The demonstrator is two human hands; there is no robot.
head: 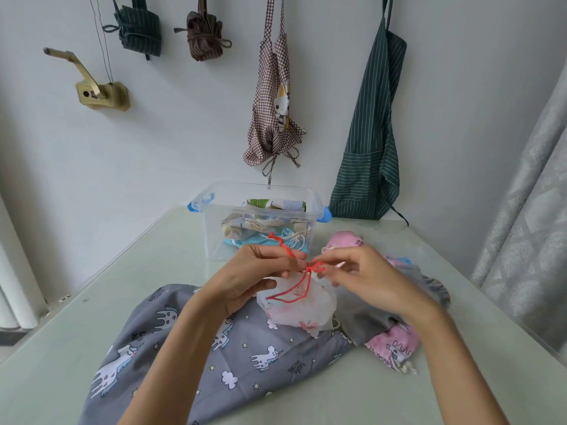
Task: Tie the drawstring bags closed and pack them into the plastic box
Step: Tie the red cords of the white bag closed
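Head view: small white bag (299,308) with pink print, red drawstring (294,291) knotted above it, held over grey unicorn-print cloth (184,348). Left hand (254,277) pinches one cord end; right hand (359,277) pinches the loop at the knot. Pale green table (92,302). Beyond, clear plastic box (257,222) with blue clasps holds several bags. Aprons (371,133) hang on white wall.

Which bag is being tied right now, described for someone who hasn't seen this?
Start at the clear plastic box on the table. Just in front of it, both hands hold a small white bag above grey unicorn cloth. Only it has a red drawstring.
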